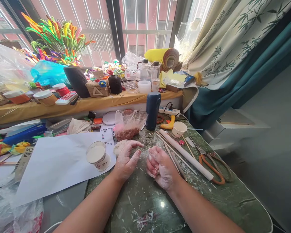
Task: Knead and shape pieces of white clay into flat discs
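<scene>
My left hand (126, 159), dusted with white, is held above the dark green tabletop with thumb and fingers apart and nothing in it. Just behind it sits a pale lump of clay or dough (117, 148), partly covered by the hand. My right hand (162, 168) is curled into a fist, also whitened; its fingers hide whatever may be inside. To the left, a clear cup of white powder (96, 153) and a paper cup (103, 163) stand on a white sheet (55, 165). Right of my fist lie thin sticks (179, 154) and a white roller (186, 154).
Orange-handled scissors (214, 165), a paper cup (179, 129) and a yellow glue gun (168, 123) lie at the right. A dark blue bottle (153, 110) stands behind, beside a bag of reddish-brown material (128, 127). Jars and craft supplies crowd the windowsill (87, 106).
</scene>
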Demonstrator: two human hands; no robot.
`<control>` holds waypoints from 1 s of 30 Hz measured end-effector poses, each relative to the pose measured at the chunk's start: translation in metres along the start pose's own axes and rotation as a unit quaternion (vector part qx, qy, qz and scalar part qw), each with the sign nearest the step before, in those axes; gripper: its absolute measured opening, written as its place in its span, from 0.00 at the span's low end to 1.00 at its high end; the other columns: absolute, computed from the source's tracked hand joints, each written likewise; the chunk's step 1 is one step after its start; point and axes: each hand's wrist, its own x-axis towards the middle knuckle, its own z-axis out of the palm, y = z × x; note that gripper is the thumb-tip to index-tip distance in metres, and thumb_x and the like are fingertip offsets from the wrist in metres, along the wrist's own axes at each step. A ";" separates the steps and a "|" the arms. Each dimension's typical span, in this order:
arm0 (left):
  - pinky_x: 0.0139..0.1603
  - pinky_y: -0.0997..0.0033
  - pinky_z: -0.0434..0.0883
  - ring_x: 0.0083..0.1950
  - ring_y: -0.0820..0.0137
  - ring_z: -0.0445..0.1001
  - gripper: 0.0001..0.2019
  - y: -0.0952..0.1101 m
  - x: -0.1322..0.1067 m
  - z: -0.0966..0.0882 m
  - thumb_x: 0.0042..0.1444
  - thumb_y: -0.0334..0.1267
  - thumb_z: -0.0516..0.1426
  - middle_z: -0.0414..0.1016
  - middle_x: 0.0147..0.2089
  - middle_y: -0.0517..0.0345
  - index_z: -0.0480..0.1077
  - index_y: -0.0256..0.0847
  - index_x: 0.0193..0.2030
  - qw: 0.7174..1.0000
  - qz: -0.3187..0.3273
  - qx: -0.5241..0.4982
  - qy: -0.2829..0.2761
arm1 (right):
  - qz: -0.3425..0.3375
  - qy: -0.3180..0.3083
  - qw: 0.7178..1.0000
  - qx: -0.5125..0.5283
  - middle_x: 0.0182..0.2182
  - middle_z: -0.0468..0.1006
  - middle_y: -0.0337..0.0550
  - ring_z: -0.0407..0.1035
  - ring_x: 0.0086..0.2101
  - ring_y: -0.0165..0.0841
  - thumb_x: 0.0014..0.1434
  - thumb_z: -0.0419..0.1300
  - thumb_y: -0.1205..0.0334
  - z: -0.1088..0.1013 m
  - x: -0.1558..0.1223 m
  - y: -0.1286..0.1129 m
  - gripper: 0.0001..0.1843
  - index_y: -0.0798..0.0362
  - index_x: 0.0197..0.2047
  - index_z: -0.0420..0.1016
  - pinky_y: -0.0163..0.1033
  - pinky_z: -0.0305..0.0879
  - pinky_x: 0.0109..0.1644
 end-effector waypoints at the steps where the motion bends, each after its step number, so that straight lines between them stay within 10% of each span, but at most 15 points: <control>1: 0.58 0.56 0.69 0.52 0.61 0.73 0.10 0.002 0.000 0.000 0.67 0.41 0.53 0.77 0.48 0.51 0.73 0.44 0.49 1.000 0.006 0.005 -0.001 | 0.003 0.013 1.000 -0.004 0.11 0.56 0.22 0.46 0.12 0.23 0.53 0.74 0.50 0.000 0.001 0.002 0.27 0.48 0.26 0.56 0.28 0.43 0.14; 6: 0.58 0.56 0.70 0.53 0.60 0.74 0.09 0.016 0.000 0.003 0.64 0.38 0.56 0.78 0.49 0.50 0.71 0.44 0.50 0.994 0.096 0.023 -0.046 | -0.012 0.040 0.999 0.029 0.17 0.68 0.28 0.61 0.17 0.26 0.57 0.69 0.43 0.000 0.007 0.004 0.22 0.49 0.31 0.67 0.31 0.60 0.21; 13: 0.47 0.60 0.73 0.43 0.62 0.77 0.07 0.023 0.001 0.006 0.60 0.41 0.61 0.80 0.41 0.52 0.74 0.43 0.43 0.990 0.078 0.101 -0.053 | 0.062 -0.109 0.989 0.075 0.41 0.83 0.46 0.76 0.47 0.42 0.63 0.57 0.35 0.011 -0.003 -0.001 0.30 0.52 0.53 0.75 0.47 0.70 0.54; 22: 0.28 0.68 0.67 0.26 0.70 0.69 0.19 0.020 0.003 0.001 0.63 0.52 0.57 0.71 0.23 0.60 0.74 0.42 0.27 0.994 -0.097 0.017 0.048 | 0.127 -0.049 0.991 0.010 0.30 0.84 0.47 0.79 0.35 0.41 0.63 0.57 0.33 0.006 0.004 0.011 0.32 0.56 0.51 0.73 0.48 0.71 0.48; 30: 0.32 0.66 0.70 0.29 0.68 0.70 0.20 0.011 -0.001 0.000 0.65 0.54 0.55 0.70 0.26 0.58 0.71 0.43 0.28 0.993 -0.064 0.046 0.089 | 0.120 -0.094 0.986 0.070 0.43 0.84 0.51 0.78 0.43 0.38 0.67 0.58 0.44 0.009 -0.002 0.010 0.23 0.56 0.51 0.75 0.43 0.70 0.51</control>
